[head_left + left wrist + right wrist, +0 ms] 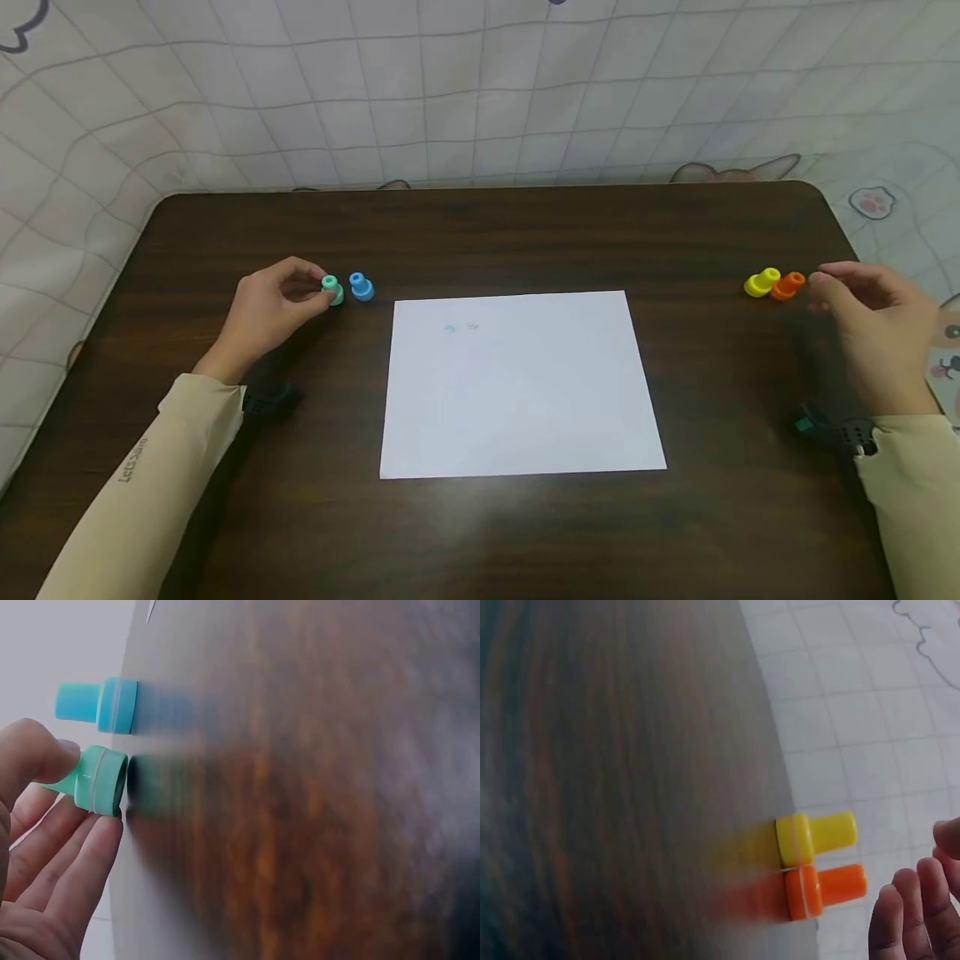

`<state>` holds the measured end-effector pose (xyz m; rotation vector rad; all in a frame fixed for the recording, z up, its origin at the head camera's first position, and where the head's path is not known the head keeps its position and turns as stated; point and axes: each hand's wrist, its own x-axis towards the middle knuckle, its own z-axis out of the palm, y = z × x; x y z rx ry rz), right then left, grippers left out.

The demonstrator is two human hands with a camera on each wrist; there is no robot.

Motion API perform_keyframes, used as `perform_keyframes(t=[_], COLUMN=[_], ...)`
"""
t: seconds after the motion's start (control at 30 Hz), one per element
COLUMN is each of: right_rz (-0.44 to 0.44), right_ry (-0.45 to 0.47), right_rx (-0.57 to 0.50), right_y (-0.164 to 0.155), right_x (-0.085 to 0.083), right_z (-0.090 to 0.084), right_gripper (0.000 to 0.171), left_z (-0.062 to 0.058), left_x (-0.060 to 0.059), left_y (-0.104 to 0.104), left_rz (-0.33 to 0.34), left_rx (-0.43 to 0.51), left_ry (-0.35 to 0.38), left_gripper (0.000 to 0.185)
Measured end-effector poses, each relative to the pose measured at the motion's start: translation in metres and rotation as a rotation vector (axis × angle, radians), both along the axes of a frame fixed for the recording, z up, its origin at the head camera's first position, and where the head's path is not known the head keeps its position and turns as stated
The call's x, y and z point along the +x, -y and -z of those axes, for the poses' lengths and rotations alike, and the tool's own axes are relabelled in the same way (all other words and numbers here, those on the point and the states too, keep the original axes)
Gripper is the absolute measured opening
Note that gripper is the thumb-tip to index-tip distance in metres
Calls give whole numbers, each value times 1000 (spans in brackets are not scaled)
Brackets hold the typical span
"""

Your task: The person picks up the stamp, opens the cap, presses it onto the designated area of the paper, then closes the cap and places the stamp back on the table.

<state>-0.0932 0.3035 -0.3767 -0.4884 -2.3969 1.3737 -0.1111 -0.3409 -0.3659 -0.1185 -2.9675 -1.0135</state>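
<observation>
Dark brown wood grain covers the bench (487,233), and a white sheet of paper (521,383) lies at its middle, nearer the front edge, with two faint marks (459,327) near its far left corner, one bluish and one too pale to read from the head view; they may be stamp prints, though that is a guess. Four small plastic stamps stand in two pairs toward the side edges. Near the left edge, the left hand (273,312) pinches the green stamp (332,288) between thumb and fingers (97,847), its base apparently down on the wood, and the blue stamp (361,286) stands just beside it, untouched. Near the right edge, the yellow stamp (762,282) and the orange stamp (787,285) sit touching each other; the right hand (873,321) hovers just beside the orange one with its fingers (919,915) loosely curled and narrow, holding nothing in the wrist view. Judged from this, the work seems at an early stage: at most two light prints are on the paper, most of the sheet is blank, the green stamp is gripped but not yet lifted, and the orange one is only being approached.
</observation>
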Motion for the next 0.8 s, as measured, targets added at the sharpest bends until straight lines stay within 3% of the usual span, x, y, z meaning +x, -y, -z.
perform_keyframes(t=[0.4, 0.8], right_rz=[-8, -121], right_ry=[43, -100], right_rx=[49, 112], right_y=[-8, 8], right_x=[-11, -17], right_z=[7, 6], right_gripper=[38, 40], left_z=[4, 0], left_x=[1, 6], left_y=[7, 11], left_rz=[8, 4], left_rx=[51, 45], left_ry=[-2, 12], left_gripper=[29, 39])
